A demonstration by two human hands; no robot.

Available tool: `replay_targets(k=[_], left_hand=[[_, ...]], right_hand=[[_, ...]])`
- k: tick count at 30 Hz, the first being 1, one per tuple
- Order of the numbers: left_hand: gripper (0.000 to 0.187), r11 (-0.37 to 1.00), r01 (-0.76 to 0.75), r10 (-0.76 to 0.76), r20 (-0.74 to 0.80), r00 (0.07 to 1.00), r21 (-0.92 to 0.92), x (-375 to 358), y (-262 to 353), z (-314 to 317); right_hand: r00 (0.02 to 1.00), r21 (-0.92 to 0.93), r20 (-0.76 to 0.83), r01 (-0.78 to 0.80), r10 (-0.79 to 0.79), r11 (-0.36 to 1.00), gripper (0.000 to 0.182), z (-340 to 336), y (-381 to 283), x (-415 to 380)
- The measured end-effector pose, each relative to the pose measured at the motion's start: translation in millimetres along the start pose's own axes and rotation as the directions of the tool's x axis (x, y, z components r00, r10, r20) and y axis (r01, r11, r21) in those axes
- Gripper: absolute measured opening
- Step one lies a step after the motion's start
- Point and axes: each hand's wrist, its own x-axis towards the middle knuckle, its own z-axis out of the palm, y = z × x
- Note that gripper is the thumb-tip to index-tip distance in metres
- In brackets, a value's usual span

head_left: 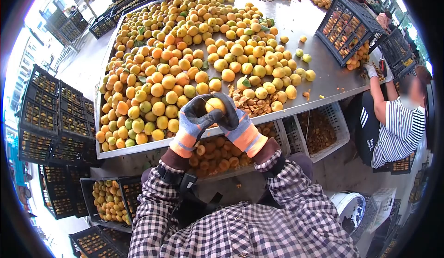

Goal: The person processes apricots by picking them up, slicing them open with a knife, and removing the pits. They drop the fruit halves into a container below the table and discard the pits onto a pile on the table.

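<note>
One round yellow-orange apricot (215, 104) is clasped between the black-tipped fingers (203, 117) of both hands, left gloved hand (193, 127) and right gloved hand (241, 127) closed around it together, above the near edge of the grey metal sorting table (323, 80). A small heap of brown apricot stones (252, 104) lies just beside. Split fruit is held in the white plastic crate (222, 154) beneath. A large heap of whole apricots (185, 64) is left unworked. No legible writing is seen.
</note>
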Motion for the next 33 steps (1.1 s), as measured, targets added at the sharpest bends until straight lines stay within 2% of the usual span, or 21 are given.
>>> replay_targets(k=[2,4,6,11,16,18,22,25,28,30,33], left_hand=[[0.047,1.000,-0.015,0.015,-0.011,1.000,0.000,-2.7,0.5,2.1],[0.047,1.000,-0.028,0.028,-0.020,0.999,-0.001,-5.2,-1.7,4.2],[0.048,0.996,-0.041,0.046,-0.066,0.997,0.079,-7.7,-3.6,6.9],[0.046,0.997,0.004,0.004,-0.108,0.994,0.078,-18.8,6.4,19.9],[0.045,0.993,0.016,-0.001,-0.135,0.991,0.113,-25.2,1.3,22.2],[0.046,0.986,-0.023,0.049,-0.153,0.987,0.167,-27.0,-3.7,22.0],[0.048,0.989,-0.062,0.085,-0.181,0.980,0.133,-30.8,-12.3,20.1],[0.051,0.983,-0.074,0.103,-0.166,0.981,0.170,-31.3,-15.6,16.8],[0.052,0.982,-0.100,0.126,-0.162,0.979,0.159,-33.9,-14.3,18.8],[0.053,0.988,-0.112,0.130,-0.178,0.975,0.104,-34.9,-14.8,20.0],[0.054,0.987,-0.116,0.134,-0.170,0.976,0.114,-35.1,-16.4,18.0]], right_hand=[[1.000,0.009,0.006,0.008,-0.008,1.000,0.057,0.3,-2.1,-1.3],[0.999,0.140,-0.034,-0.010,0.015,0.990,0.055,-3.1,-9.3,-1.4],[0.999,0.134,-0.034,-0.017,0.022,0.991,0.053,-1.8,-7.3,-3.2],[0.999,0.143,-0.049,-0.003,0.011,0.990,0.052,-0.5,-5.1,-6.9],[0.996,0.164,0.035,-0.091,0.086,0.982,0.054,-3.9,-4.9,-12.5],[0.997,0.179,0.028,-0.079,0.075,0.981,0.054,-2.7,-3.1,-13.5],[0.998,0.230,0.035,-0.062,0.056,0.971,0.054,-3.9,-6.9,-13.5],[1.000,0.190,0.023,-0.005,0.000,0.982,0.056,-4.4,-6.3,-13.8],[0.996,0.174,0.084,-0.031,0.016,0.984,0.057,-8.2,-8.8,-15.4],[0.997,0.172,0.079,-0.021,0.008,0.985,0.058,-10.9,-14.2,-15.1],[0.997,0.146,0.075,-0.017,0.006,0.989,0.059,-7.4,-8.8,-19.0]])
